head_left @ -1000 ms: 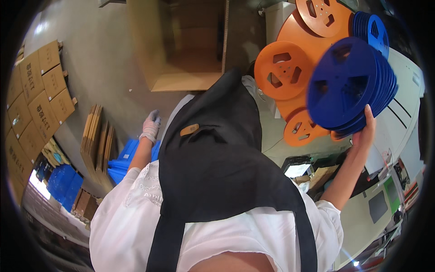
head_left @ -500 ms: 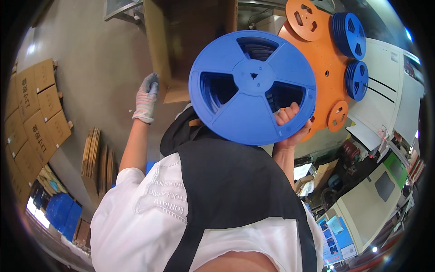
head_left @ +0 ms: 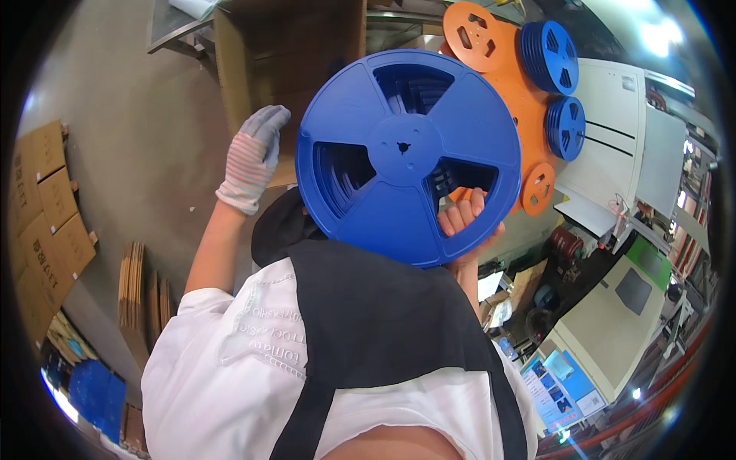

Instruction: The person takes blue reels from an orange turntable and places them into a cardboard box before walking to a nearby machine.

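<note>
**A:** ok so what's dead center here? Big blue reel point(head_left: 408, 153), flat face toward the camera, three cutouts and a small hub hole. It's up in the air in front of the person's chest, and looks like a stack, since more blue rims show through the cutouts.

**B:** yep, and the right hand point(head_left: 466, 230) has it from below. Bare fingers point(head_left: 462, 215) poke through the lower right cutout, curled around the rim, so that hand is closed on the reel. Forearm runs down behind the black apron point(head_left: 383, 322).

**A:** what's behind it? The reel hides a lot.

**B:** orange reels point(head_left: 510, 92) and two smaller stacks of blue reels point(head_left: 553, 54), up right, partly covered by the held one. Right of those, a white machine cabinet point(head_left: 613, 153).

**A:** and the other side?

**B:** left hand point(head_left: 251, 157) wears a striped knit glove, raised just beside the reel's left edge, not touching it. Fingers straight and together, hand open, holding nothing. A tall cardboard box point(head_left: 291, 46) stands behind it, with flattened cardboard point(head_left: 138, 299) lower left on the grey floor point(head_left: 130, 130).
</note>
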### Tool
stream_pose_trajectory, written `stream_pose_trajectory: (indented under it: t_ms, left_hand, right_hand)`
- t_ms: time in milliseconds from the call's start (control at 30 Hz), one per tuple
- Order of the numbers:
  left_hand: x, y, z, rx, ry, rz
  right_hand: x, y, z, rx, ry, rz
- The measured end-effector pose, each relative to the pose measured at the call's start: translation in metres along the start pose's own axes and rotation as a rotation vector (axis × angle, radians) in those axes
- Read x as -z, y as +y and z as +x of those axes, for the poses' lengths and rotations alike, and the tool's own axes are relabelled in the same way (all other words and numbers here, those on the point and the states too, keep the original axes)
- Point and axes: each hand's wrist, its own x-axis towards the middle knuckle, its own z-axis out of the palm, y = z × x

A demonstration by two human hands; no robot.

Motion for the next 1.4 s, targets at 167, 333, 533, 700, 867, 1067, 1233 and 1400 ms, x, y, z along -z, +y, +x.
stream_pose_trajectory:
  t_ms: [167,333,533,700,867,1067,1233,1400]
  left_hand:
    - [0.007,0.022,0.004,-0.47,-0.453,0.135]
    - [-0.003,0.019,-0.002,-0.547,-0.54,0.104]
    - [0.002,0.016,-0.005,-0.528,-0.567,0.083]
    - [0.017,0.018,-0.018,-0.162,-0.572,-0.292]
    - [0.045,0.004,-0.042,0.511,-0.433,-1.185]
    - [0.038,-0.015,-0.072,0.685,-0.297,-1.605]
    - [0.039,-0.007,-0.078,0.776,-0.232,-1.634]
    - [0.036,-0.014,-0.072,0.852,-0.274,-1.597]
  right_hand:
    - [0.002,-0.005,0.016,-0.004,0.058,-0.012]
    - [-0.01,-0.005,0.032,-0.016,0.117,-0.03]
    - [-0.015,-0.008,0.037,-0.033,0.036,-0.053]
    - [-0.042,-0.009,0.042,0.083,0.35,-0.29]
    - [-0.027,-0.013,0.032,0.068,0.216,-0.289]
    - [-0.015,-0.022,0.005,0.112,0.316,-0.274]
    - [-0.009,-0.011,-0.005,0.125,0.318,-0.168]
    - [0.0,-0.004,-0.013,0.107,0.342,-0.178]
